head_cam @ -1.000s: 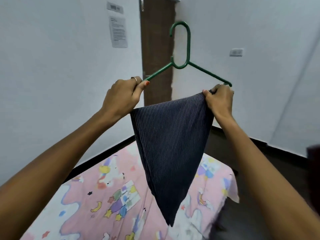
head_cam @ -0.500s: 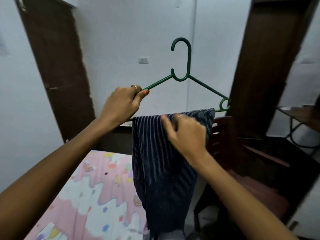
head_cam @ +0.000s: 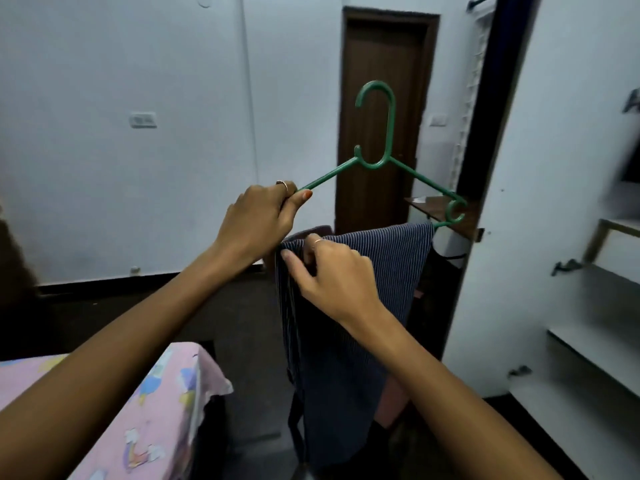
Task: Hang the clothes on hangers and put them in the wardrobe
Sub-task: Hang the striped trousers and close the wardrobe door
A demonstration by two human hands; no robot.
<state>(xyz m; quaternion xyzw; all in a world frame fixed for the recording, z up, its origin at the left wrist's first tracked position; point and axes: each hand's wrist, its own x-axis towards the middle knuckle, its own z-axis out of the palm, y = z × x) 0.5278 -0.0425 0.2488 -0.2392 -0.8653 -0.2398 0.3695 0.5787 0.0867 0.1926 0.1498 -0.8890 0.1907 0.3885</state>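
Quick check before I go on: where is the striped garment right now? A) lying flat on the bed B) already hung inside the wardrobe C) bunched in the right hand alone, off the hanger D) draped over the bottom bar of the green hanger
D: the striped garment hangs folded over the bottom bar of the green hanger, which the left hand holds up by its arm while the right hand pinches the cloth near the bar.

We're gripping the green plastic hanger (head_cam: 375, 147) by its left arm with our left hand (head_cam: 258, 225), holding it up before the dark wooden door (head_cam: 372, 88). Our right hand (head_cam: 332, 275) is pinching the navy pinstriped garment (head_cam: 381, 271) that is draping over the bar. The pink cartoon bedsheet (head_cam: 152, 420) is lying lower left.
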